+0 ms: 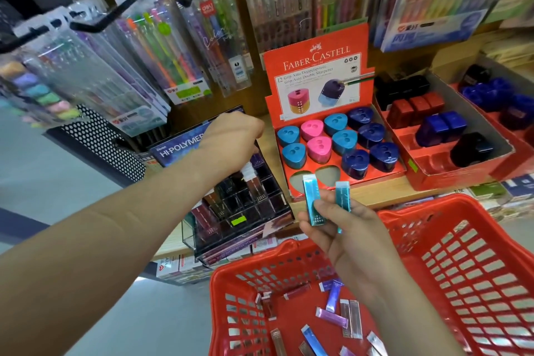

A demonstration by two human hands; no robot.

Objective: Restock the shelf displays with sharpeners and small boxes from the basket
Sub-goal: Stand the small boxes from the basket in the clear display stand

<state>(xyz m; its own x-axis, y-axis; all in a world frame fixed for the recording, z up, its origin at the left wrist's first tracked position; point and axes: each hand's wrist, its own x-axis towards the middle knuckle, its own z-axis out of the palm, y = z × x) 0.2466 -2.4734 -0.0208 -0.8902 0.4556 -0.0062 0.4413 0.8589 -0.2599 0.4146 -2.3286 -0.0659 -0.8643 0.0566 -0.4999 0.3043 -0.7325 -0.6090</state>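
Left arm is stretched forward and up-left across the frame, wrist bent, left hand (231, 139) seen from the back over the top of the clear compartment display (245, 211) with the "HI-POLYMER" header. Its fingers curl away from the camera, so I cannot tell whether they grip anything. Right arm comes up from the lower right. The right hand (346, 237) is raised above the basket (468, 254) and just in front of the shelf (404, 192) edge, pinching two teal small boxes (313, 199) upright between thumb and fingers, held a little apart from each other. The red basket sits below the shelf edge, with loose small boxes (331, 316) scattered flat on its floor: roughly a dozen in dark red, purple, blue and silver. The exact count is uncertain, as the right forearm covers some. The red Faber-Castell display box (318, 66) stands on the shelf, just right of the clear display. It holds ten sharpeners: four teal sharpeners (288, 136), two pink sharpeners (312, 129) and four dark blue sharpeners (371, 134). Two front wells show bare card. Further right, a red tray (462, 179) holds black, red and blue sharpeners, blurred and not counted. Pen packs (161, 46) hang on hooks above.
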